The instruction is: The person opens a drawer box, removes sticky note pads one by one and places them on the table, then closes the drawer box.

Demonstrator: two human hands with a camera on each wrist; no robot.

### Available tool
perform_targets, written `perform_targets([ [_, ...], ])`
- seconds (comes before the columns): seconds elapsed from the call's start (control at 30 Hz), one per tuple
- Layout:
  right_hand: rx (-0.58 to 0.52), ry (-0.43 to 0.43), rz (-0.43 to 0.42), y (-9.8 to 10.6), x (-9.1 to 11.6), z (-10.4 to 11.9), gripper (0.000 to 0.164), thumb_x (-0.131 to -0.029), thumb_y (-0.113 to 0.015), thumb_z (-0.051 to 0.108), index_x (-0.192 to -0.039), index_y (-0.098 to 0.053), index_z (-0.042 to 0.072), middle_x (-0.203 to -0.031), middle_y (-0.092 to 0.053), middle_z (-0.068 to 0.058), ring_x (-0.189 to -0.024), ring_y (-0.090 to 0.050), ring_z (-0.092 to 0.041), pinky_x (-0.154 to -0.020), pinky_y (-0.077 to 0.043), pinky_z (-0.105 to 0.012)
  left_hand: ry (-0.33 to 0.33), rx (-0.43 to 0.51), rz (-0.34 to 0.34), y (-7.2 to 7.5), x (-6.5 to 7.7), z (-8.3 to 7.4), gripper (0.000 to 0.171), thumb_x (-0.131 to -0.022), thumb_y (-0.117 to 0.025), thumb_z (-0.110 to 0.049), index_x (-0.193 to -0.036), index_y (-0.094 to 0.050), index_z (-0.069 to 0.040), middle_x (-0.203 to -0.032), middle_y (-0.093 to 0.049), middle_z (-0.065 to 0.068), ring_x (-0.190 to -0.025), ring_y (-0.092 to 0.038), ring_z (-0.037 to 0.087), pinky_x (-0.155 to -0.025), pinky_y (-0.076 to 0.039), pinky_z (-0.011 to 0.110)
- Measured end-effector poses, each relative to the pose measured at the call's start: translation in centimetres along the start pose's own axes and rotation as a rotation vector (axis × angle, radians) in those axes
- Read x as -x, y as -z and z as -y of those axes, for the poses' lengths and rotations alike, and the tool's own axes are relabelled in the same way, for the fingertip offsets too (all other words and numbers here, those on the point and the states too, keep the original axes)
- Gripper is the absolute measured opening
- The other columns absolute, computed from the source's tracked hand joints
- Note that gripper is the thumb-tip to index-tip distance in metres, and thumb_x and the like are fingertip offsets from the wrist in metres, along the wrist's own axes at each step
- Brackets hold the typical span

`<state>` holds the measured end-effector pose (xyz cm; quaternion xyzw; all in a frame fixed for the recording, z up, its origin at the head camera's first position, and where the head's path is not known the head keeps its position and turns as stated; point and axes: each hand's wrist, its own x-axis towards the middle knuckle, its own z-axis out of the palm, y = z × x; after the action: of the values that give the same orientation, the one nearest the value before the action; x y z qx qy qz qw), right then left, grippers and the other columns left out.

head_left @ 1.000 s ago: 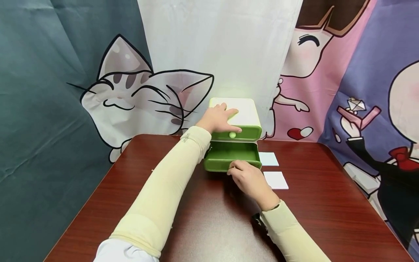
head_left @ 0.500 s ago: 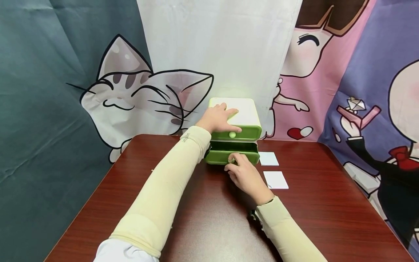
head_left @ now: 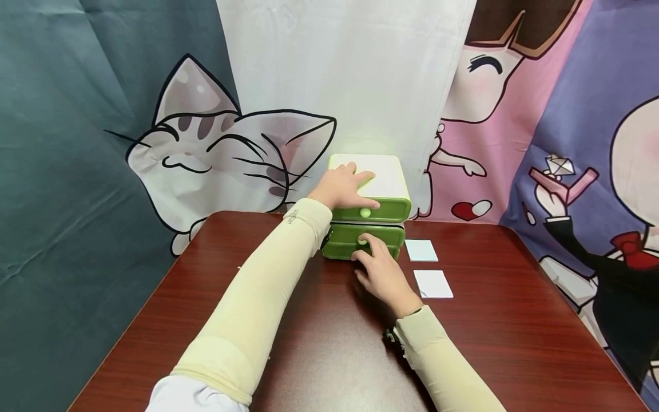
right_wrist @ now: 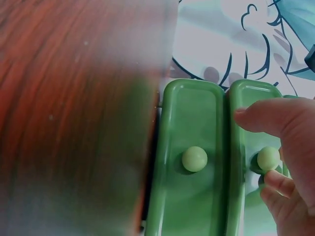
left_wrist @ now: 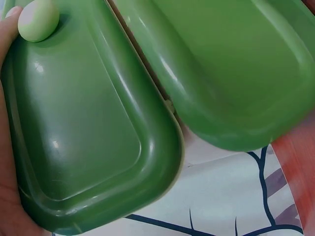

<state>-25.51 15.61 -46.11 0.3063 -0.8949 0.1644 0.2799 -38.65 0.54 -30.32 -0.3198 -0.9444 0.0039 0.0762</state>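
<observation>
A small chest of green drawers with a white top stands at the table's back. My left hand rests on that top, fingers spread, its thumb over the front of the upper drawer beside the knob. Just below, my right hand is at the front of the second drawer, fingers loosely bent by its pale green knob. That drawer is pushed nearly in; whether it sits fully flush I cannot tell. The right wrist view shows a lower drawer nearest the table.
Two pale square cards, a bluish one and a white one, lie on the dark red table right of the chest. A cartoon-printed curtain hangs close behind.
The second drawer has gone from pulled out to nearly in, moving away from me. My right hand has moved forward with it and its fingers have loosened. The left hand has stayed still.
</observation>
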Motion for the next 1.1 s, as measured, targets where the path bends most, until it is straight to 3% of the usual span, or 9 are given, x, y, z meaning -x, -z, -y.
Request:
perform_targets([
  [0.63,-0.010,-0.009,-0.037,-1.1,-0.1,-0.9,0.032,-0.074,-0.084,0.011,-0.099,-0.066,0.012,-0.143,-0.043,-0.019,-0.133,-0.042,-0.040,-0.107,-0.040,-0.051,-0.001,0.001,-0.001,-0.1,0.0,-0.1,0.093,-0.080,-0.048,-0.087,-0.157,-0.035,-0.037,-0.141,-0.045,0.009,-0.123,-0.049,0.029,-0.094,-0.047,0.045],
  [1.1,-0.025,-0.068,0.018,-1.1,-0.3,-1.1,0.029,-0.077,-0.084,0.014,-0.101,-0.067,0.012,-0.151,-0.038,-0.016,-0.139,-0.037,-0.037,-0.110,-0.037,-0.052,-0.003,0.007,-0.002,0.1,0.0,-0.1,0.093,-0.080,-0.048,-0.087,-0.157,-0.035,-0.037,-0.141,-0.045,0.010,-0.124,-0.049,0.030,-0.095,-0.047,0.046],
])
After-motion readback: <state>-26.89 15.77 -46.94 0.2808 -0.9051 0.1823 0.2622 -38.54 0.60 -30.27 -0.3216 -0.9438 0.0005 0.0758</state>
